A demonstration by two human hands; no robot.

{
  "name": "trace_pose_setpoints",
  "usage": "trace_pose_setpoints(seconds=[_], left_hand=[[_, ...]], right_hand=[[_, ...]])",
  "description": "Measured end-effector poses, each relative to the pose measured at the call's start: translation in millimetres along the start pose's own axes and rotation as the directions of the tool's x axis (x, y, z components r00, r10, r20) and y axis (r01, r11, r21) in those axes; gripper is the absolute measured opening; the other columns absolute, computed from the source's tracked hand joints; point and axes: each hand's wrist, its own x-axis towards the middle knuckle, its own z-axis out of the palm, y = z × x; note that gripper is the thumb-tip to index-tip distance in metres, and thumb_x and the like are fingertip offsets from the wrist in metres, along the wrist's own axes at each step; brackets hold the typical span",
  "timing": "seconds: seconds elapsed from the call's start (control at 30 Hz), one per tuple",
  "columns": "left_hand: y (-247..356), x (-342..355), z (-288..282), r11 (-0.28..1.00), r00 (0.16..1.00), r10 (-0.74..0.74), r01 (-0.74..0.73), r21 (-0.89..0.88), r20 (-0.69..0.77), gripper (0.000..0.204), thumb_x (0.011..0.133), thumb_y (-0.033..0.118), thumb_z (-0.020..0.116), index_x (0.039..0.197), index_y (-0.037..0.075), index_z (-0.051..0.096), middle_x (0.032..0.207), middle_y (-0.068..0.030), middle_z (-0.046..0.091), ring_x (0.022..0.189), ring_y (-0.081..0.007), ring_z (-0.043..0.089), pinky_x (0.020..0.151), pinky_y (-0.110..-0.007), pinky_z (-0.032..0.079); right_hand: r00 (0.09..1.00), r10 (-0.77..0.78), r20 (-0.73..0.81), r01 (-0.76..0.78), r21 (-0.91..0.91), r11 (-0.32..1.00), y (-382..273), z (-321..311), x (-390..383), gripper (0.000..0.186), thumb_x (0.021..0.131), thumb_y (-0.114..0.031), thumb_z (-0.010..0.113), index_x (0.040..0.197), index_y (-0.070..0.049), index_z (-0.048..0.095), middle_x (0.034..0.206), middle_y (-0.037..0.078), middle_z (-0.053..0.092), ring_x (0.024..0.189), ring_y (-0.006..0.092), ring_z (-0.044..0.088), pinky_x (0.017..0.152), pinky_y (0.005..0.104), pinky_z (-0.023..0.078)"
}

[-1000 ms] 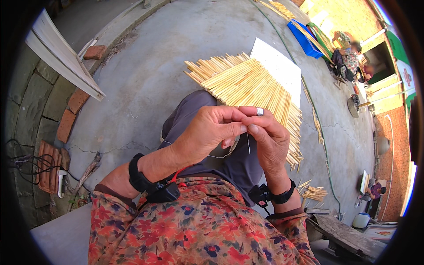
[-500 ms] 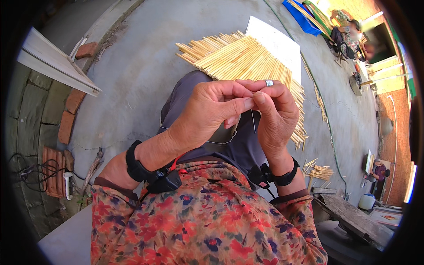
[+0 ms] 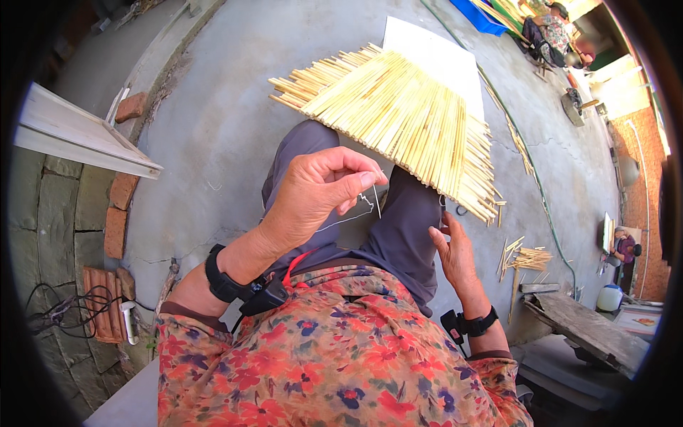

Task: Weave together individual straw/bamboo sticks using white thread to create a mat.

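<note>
My left hand (image 3: 324,186) is closed in a pinch on a white thread (image 3: 378,202), above the gap between my knees. One end hangs straight down; a crinkled length trails back toward my wrist. Beyond my knees lies a fan-shaped mat of pale straw-coloured stalks (image 3: 398,107), laid side by side in layers, its near edge by my right knee. Low beside that knee, my right hand (image 3: 457,252) has thumb and fingers apart, with no held thing visible. Just past its fingertips, a small dark loop (image 3: 461,211) shows beneath the mat's edge; its kind is unclear.
A white board (image 3: 434,57) lies under the mat's far side. Loose cut stalks (image 3: 530,258) are scattered at right, near a weathered plank (image 3: 587,331). A green hose (image 3: 544,192) crosses the concrete. Bricks (image 3: 117,231) line the left. Other people sit at far right.
My hands, together before, have parted. The right one dropped down and right beside my knee, while the left kept its pinch on the thread. The view has shifted slightly.
</note>
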Motion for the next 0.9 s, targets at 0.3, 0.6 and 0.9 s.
trace_pose_setpoints(seconds=[0.3,0.6,0.9], left_hand=[[1.5,3.2,12.5,0.998,0.998,0.059,-0.058,-0.016,0.036,0.006,0.085,0.002,0.058,0.088,0.001,0.063,0.093,-0.0095,0.063,0.055,-0.0035,0.044,0.051,-0.018,0.038],[7.4,-2.1,9.8,0.901,0.963,0.252,-0.270,0.341,0.095,0.005,0.086,0.002,0.058,0.088,0.002,0.063,0.095,-0.0059,0.062,0.067,-0.0024,0.048,0.056,-0.016,0.039],[12.7,-16.9,-5.8,0.754,0.903,0.411,-0.415,0.509,0.126,0.008,0.084,-0.003,0.059,0.090,0.002,0.062,0.095,-0.0070,0.062,0.076,-0.0075,0.054,0.064,-0.020,0.043]], right_hand=[[0.994,-0.081,-0.070,0.074,-0.095,0.993,31.8,39.3,-4.6,0.061,0.087,-0.027,0.059,0.135,0.000,0.034,0.120,0.025,0.048,0.113,0.0397,0.045,0.094,0.0429,0.039],[0.962,-0.194,0.193,0.015,0.669,0.743,-85.9,-44.6,-2.4,0.022,0.086,-0.005,0.060,0.108,-0.002,0.058,0.094,0.010,0.062,0.087,0.0165,0.062,0.078,0.0246,0.048],[0.853,-0.393,0.344,-0.177,0.899,0.401,-141.6,-11.1,44.0,0.015,0.087,-0.011,0.063,0.098,-0.001,0.059,0.088,0.002,0.062,0.078,0.0090,0.061,0.071,0.0213,0.049]])
